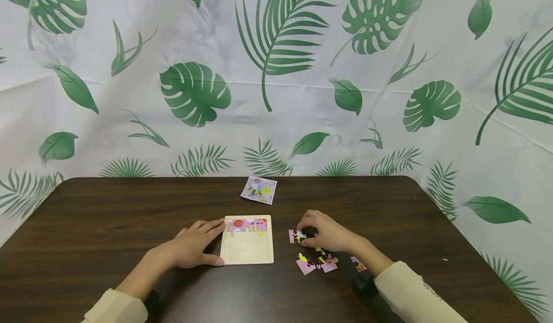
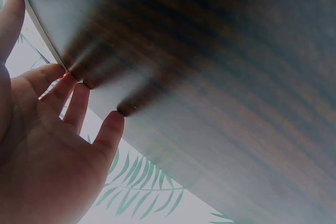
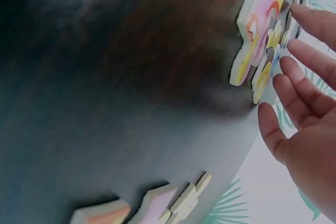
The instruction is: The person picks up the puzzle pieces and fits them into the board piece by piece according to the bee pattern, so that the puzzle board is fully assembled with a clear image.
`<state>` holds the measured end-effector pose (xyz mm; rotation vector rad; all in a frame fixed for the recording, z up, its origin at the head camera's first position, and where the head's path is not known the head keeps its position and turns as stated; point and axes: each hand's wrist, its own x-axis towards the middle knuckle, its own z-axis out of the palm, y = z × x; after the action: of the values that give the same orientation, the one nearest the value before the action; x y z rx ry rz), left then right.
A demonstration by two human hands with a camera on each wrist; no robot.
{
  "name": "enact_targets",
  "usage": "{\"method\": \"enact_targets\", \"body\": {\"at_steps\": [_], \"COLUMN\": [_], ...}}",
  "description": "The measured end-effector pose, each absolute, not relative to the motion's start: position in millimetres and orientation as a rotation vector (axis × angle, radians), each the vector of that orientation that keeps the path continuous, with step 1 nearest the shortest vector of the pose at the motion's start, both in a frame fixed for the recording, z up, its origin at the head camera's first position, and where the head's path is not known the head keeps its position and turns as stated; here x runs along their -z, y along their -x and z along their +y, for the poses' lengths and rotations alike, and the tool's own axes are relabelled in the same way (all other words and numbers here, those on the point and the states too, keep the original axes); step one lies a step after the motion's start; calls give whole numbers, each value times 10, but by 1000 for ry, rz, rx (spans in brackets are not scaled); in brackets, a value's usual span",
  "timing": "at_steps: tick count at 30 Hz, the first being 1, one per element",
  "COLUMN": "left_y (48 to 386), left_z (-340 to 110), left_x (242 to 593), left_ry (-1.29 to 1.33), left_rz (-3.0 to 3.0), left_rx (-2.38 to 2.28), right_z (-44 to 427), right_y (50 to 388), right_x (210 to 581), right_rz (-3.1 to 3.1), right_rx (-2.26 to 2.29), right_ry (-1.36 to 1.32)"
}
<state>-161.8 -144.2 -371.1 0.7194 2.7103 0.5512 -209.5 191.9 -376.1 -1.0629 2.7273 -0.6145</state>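
Observation:
A square wooden puzzle board (image 1: 247, 250) lies on the table, with a strip of joined pink puzzle pieces (image 1: 247, 225) along its far edge. My left hand (image 1: 192, 244) rests at the board's left side, fingers extended and thumb touching near its front corner. To the right of the board, my right hand (image 1: 328, 232) pinches a pink, yellow and blue puzzle piece (image 1: 293, 237) between thumb and forefinger; the fingers partly cover it. In the right wrist view, several thick pieces (image 3: 257, 30) lie close to the fingertips (image 3: 269, 121).
Loose puzzle pieces (image 1: 306, 265) lie in front of the right hand, and another piece (image 1: 358, 264) is near the right wrist. A printed picture card (image 1: 259, 190) lies behind the board. The dark wooden table (image 1: 129, 208) ends at a leaf-patterned cloth (image 1: 294, 121).

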Motion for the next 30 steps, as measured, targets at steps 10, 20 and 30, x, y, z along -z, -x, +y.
{"method": "enact_targets", "body": {"at_steps": [10, 20, 30], "left_y": [1601, 1608, 1617], "left_z": [-1422, -1430, -1437], "left_x": [3680, 3691, 3717], "left_ry": [-731, -710, -710], "left_rz": [2701, 2710, 2713], "left_rx": [-548, -540, -544], "right_z": [1941, 1925, 1921], "right_y": [2117, 2128, 2147], "right_x": [3784, 3796, 3798], "right_rz": [2730, 2713, 2694], "right_rx": [617, 624, 643], "right_ry": [1091, 1152, 1180]}}
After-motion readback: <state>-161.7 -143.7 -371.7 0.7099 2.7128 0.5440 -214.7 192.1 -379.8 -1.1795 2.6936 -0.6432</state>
